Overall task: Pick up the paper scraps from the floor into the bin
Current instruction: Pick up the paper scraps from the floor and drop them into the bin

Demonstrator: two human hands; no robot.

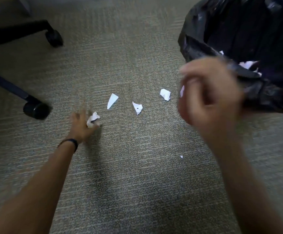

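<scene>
My left hand (pixel 81 125) is low on the carpet and pinches a crumpled white paper scrap (pixel 92 119). My right hand (pixel 210 97) is raised and blurred just left of the bin (pixel 205 46), fingers curled around a small white scrap (pixel 181 92) that peeks out at its left edge. Three more scraps lie on the carpet between my hands: a triangular one (pixel 112 100), a torn one with a dark dot (pixel 137 107) and a crumpled one (pixel 165 94). A tiny fleck (pixel 181 156) lies nearer to me. The bin has a black bag liner with white paper (pixel 248 64) inside.
Two black legs of an office chair with castor wheels (pixel 36 109) (pixel 54 38) stand at the left. Grey-green carpet (pixel 137 174) covers the whole floor, and the bin takes up the upper right corner.
</scene>
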